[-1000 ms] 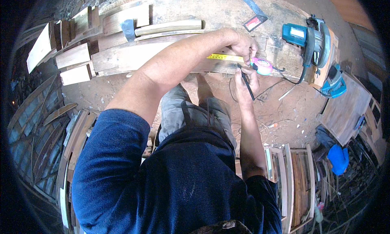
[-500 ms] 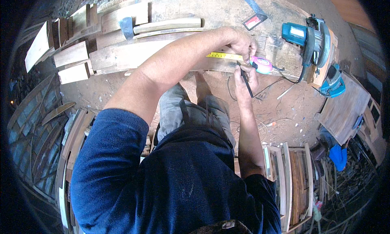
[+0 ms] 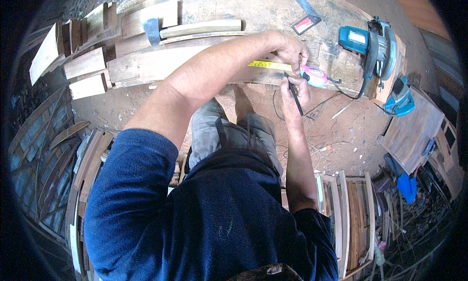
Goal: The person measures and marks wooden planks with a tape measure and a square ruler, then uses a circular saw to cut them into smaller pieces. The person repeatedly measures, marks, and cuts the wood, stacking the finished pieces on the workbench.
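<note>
My left hand reaches over the workbench with its fingers pinched on the yellow blade of a tape measure, just beside its pink case. The extended blade lies along a long board, partly hidden by my forearm. My right hand grips a black pencil at the bench's near edge, its tip touching or very close to the board beside the tape.
An axe, a metal square and cut wood pieces lie on the bench. A circular saw sits right, another teal power tool below it. Cords trail underneath. Stacked timber stands behind me.
</note>
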Tool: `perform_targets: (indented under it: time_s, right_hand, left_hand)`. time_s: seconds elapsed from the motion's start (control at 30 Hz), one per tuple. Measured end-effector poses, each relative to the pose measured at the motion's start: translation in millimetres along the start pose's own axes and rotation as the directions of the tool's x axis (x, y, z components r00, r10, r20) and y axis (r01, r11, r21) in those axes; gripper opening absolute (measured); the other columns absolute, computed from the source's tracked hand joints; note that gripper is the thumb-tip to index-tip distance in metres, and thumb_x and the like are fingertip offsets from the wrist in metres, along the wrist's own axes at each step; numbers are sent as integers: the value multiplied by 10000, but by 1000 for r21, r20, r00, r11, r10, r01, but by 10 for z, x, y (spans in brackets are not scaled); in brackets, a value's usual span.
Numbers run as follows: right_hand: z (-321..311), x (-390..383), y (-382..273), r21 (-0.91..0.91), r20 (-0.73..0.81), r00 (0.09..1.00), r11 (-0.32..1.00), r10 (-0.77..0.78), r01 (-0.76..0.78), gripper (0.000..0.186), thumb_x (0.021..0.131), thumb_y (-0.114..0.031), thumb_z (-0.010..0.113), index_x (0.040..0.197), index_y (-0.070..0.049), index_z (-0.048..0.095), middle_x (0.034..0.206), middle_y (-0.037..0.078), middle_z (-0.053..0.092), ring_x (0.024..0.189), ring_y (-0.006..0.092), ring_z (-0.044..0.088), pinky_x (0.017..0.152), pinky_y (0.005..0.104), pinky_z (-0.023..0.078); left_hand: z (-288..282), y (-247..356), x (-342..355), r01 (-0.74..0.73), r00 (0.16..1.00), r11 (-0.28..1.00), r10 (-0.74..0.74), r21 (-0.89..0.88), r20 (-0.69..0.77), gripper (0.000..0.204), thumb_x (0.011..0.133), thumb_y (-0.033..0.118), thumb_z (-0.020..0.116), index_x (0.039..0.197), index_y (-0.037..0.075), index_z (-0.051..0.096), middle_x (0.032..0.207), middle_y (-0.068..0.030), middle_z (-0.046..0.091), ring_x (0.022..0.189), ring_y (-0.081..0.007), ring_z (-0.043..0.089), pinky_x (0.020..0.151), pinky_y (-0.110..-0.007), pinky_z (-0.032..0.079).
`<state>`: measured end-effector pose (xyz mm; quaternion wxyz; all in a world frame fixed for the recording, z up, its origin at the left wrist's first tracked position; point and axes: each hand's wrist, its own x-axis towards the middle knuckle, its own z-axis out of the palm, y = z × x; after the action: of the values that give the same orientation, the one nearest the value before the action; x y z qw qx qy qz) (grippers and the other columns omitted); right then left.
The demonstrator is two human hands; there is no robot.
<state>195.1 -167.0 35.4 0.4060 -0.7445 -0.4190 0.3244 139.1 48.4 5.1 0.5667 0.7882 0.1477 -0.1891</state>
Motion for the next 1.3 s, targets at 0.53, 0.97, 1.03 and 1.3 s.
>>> perform_targets:
  time_s: [0.53, 0.97, 1.03, 1.3]
  right_hand:
    - [-527, 398, -385, 368, -18, 867, 809, 499, -458, 326, 1029, -248, 632, 1301, -73, 595, 976, 7, 650, 677, 41, 540, 536, 199, 377]
    - [-158, 1749, -503, -253, 10, 999, 967, 31, -27, 518, 908, -443, 749, 1156, -1, 644, 853, 147, 727, 792, 305, 712, 764, 423, 550]
    - [-22, 2200, -334, -410, 74, 982, 903, 172, -128, 611, 868, -479, 769, 1180, 22, 614, 943, 197, 744, 940, 357, 730, 853, 450, 560]
    - [448, 2760, 204, -514, -202, 886, 724, 418, -459, 792, 766, -408, 859, 1313, 38, 501, 1173, 248, 714, 1131, 377, 700, 978, 467, 560]
  left_hand:
    - [66, 17, -160, -144, 983, 988, 149, 52, -111, 604, 706, 340, 872, 1240, 119, 696, 1140, -160, 726, 1087, -351, 674, 952, -455, 515]
    - [288, 229, -2387, 203, 594, 976, -190, -83, -782, 533, 916, 330, 756, 1375, 106, 601, 1251, -189, 690, 1138, -349, 691, 945, -429, 562]
    - [379, 24, -2593, 220, 504, 965, -240, -145, -830, 538, 922, 315, 755, 1380, 83, 596, 1254, -202, 690, 1147, -346, 691, 951, -426, 557]
    - [490, -429, -2979, 434, 313, 842, -474, -320, -823, 541, 951, 364, 729, 1380, 60, 599, 1253, -199, 693, 1169, -340, 678, 966, -436, 533]
